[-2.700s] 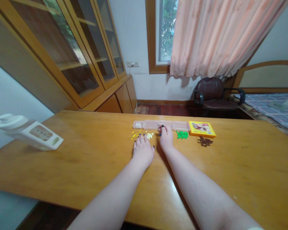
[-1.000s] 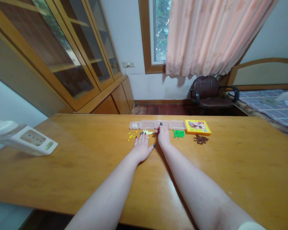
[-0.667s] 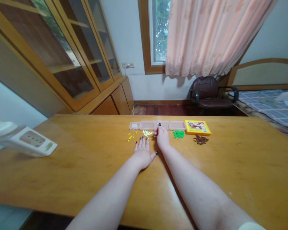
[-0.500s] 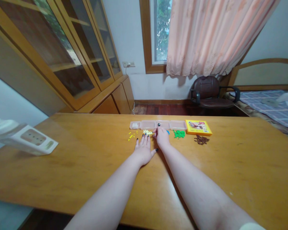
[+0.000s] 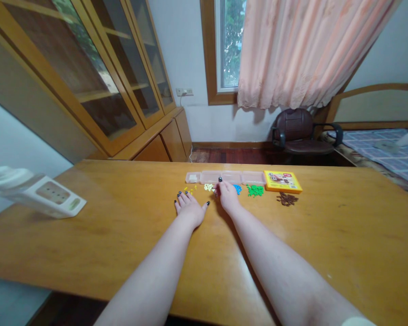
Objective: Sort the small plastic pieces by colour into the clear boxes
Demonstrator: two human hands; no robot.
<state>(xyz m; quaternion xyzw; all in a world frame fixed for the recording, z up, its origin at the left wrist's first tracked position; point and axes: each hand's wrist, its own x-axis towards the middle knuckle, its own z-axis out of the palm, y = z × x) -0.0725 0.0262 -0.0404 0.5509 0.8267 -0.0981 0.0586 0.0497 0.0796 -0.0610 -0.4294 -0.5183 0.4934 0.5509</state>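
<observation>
Cream pieces (image 5: 208, 187) are lying in a small loose heap on the wooden table (image 5: 122, 235), between the fingertips of the person's two hands and just in front of a long clear tray (image 5: 252, 177). From where I'm standing, the right hand (image 5: 227, 197) is resting beside that heap, its fingers bent inward and its dark thumbnail pointing towards the tray; I cannot tell whether anything is sitting between the fingers. The left hand (image 5: 189, 211) is lying palm down and well opened, thumb held out to the side, and its fingertips are reaching the edge of some scattered yellow pieces (image 5: 191, 189). Whether they are touching any of those is too small to make out.

Blue pieces (image 5: 237, 189) are showing just past the right hand, and green pieces (image 5: 255, 190) are lying next along. Further right, brown pieces (image 5: 287, 199) are sitting in a heap before a flat yellow box (image 5: 283, 181), which is standing right against the end of the tray. Well apart on the left, a white bottle (image 5: 59, 194) is leaning in my view. Beyond the table, a brown chair (image 5: 299, 131) is standing under a pink curtain (image 5: 306, 50), and a glass-fronted cabinet (image 5: 117, 68) is lining the left side.
</observation>
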